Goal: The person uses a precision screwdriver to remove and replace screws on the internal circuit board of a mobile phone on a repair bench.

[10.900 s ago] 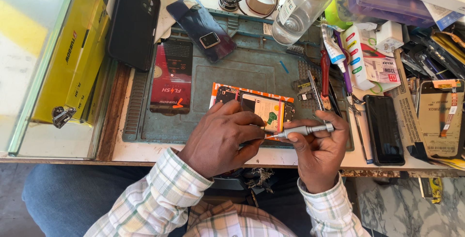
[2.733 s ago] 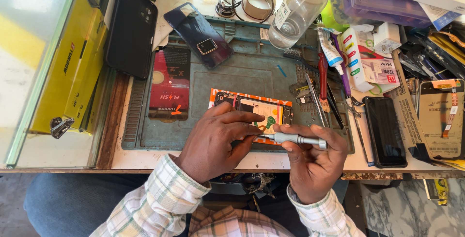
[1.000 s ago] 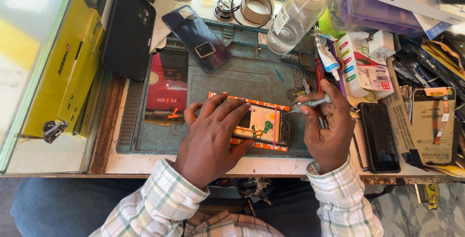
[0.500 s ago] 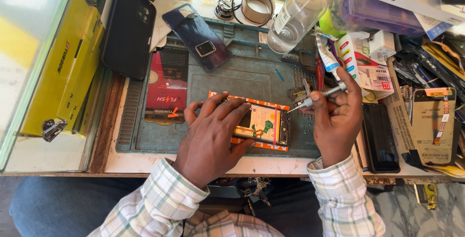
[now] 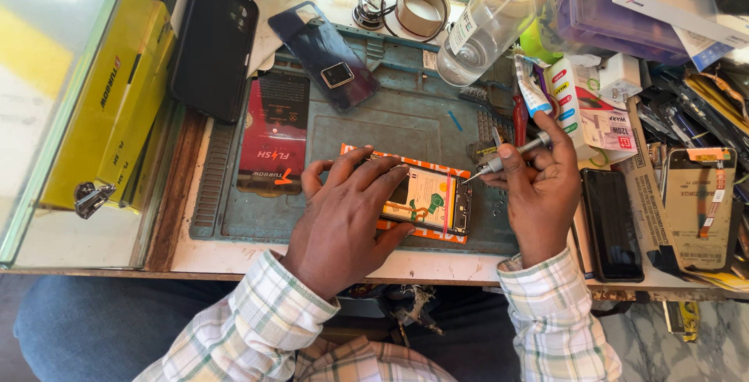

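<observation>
A person in a checked shirt bends over a cluttered repair surface (image 5: pixel 234 253), both hands at an opened phone (image 5: pixel 429 201). The phone lies back-off on a worn teal work mat (image 5: pixel 367 128), its orange-edged insides facing up, near the mat's front edge. The left hand (image 5: pixel 347 222) is spread flat across the phone's left part, fingers splayed and pressing down, closed around nothing. The right hand (image 5: pixel 538 195) is curled tight around a slim silver screwdriver (image 5: pixel 507 156), thumb on top — the tip points down-left, just off the phone's upper right corner. Behind the phone on the mat sit a red battery pack (image 5: pixel 273 136) and a dark blue back cover (image 5: pixel 324 54). A clear bottle (image 5: pixel 488 23) leans at the mat's far right corner, and 1 black phone (image 5: pixel 612 222) lies face up just right of the right hand.
</observation>
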